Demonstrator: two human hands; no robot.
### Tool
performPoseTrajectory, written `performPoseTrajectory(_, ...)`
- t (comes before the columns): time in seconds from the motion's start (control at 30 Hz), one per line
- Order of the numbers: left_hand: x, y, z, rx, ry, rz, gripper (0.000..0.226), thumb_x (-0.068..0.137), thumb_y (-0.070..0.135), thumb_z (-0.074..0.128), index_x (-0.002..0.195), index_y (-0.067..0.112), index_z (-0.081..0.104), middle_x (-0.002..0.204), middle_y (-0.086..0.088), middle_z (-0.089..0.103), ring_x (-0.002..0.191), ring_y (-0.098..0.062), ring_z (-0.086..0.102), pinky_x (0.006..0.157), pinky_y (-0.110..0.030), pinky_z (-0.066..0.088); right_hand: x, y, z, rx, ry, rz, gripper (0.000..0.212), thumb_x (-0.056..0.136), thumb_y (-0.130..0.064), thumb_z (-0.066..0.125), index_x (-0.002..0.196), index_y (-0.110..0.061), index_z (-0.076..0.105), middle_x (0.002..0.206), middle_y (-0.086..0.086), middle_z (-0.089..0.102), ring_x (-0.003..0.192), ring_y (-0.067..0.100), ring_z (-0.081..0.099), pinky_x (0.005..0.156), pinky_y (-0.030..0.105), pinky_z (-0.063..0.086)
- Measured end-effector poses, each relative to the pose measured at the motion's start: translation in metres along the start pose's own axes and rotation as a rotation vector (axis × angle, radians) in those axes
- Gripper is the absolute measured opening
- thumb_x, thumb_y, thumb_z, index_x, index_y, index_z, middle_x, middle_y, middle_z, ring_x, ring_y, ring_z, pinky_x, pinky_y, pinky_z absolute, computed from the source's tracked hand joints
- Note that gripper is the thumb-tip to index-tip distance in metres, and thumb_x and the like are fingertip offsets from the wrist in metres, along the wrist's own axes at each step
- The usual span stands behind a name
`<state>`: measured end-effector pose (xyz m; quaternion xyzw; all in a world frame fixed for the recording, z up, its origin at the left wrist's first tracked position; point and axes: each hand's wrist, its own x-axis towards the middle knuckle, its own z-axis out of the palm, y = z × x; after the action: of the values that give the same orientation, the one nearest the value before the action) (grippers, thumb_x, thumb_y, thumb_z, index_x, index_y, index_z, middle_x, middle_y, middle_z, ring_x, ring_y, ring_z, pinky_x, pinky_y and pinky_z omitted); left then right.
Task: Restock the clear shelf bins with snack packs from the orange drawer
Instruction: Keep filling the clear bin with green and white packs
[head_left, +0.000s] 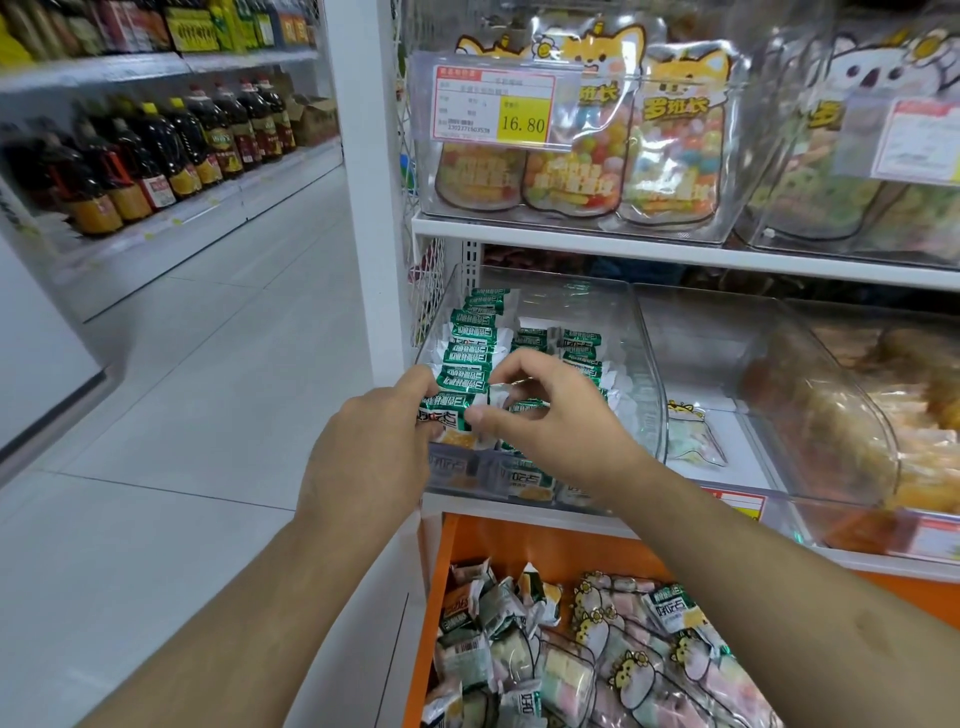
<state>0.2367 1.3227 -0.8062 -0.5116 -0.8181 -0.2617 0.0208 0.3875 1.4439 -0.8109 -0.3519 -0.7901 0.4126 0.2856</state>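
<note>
The floor is made of large pale grey tiles with thin dark joints and it reflects soft light. At the left, long white metal shelves carry a row of dark cooking oil bottles with red caps. A white upright post stands beside the aisle.

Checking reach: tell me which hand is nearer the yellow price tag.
Right. The right hand is in the bin of green packs, almost directly below the yellow price tag; the left hand sits lower and farther left.
</note>
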Motion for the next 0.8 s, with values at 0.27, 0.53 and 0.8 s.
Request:
performPoseTrajectory(0.27, -0.0023, 0.0014, 0.0007, -0.013, 0.022, -0.007, 0.027, 0.102, 0.030, 0.065, 0.127, 0.032, 0.054, 0.108, 0.002, 0.072, 0.086, -0.016, 0.061, 0.060, -0.025, 0.043, -0.0026, -0.0006, 0.0034, -0.093, -0.002, -0.083, 0.043, 0.084, -0.035, 0.087, 0.123, -0.035, 0.068, 0.121, -0.020, 0.062, 0.098, 0.003, 0.068, 0.087, 0.023, 0.062)
performPoseTrajectory(0.53, -0.0039, 0.0055, 0.0009, 0.010, 0.004, -0.004, 0.029, 0.102, 0.030, 0.065, 0.128, 0.030, 0.053, 0.111, 0.001, 0.072, 0.083, -0.013, 0.053, 0.052, -0.017, 0.028, -0.0027, 0.0040, 0.0057, -0.163, 0.003, -0.152, 0.036, 0.087, -0.030, 0.086, 0.120, -0.026, 0.072, 0.114, -0.018, 0.059, 0.099, 0.001, 0.062, 0.088, 0.010, 0.055)
performPoseTrajectory(0.8, -0.0036, 0.0048, 0.0028, 0.067, 0.001, 0.022, 0.030, 0.102, 0.030, 0.066, 0.129, 0.030, 0.054, 0.110, 0.000, 0.073, 0.081, -0.015, 0.052, 0.062, -0.027, 0.040, -0.0025, 0.0048, 0.0048, -0.212, -0.012, -0.090, 0.036, 0.086, -0.036, 0.086, 0.119, -0.032, 0.072, 0.109, -0.022, 0.058, 0.095, 0.003, 0.065, 0.087, 0.024, 0.060)
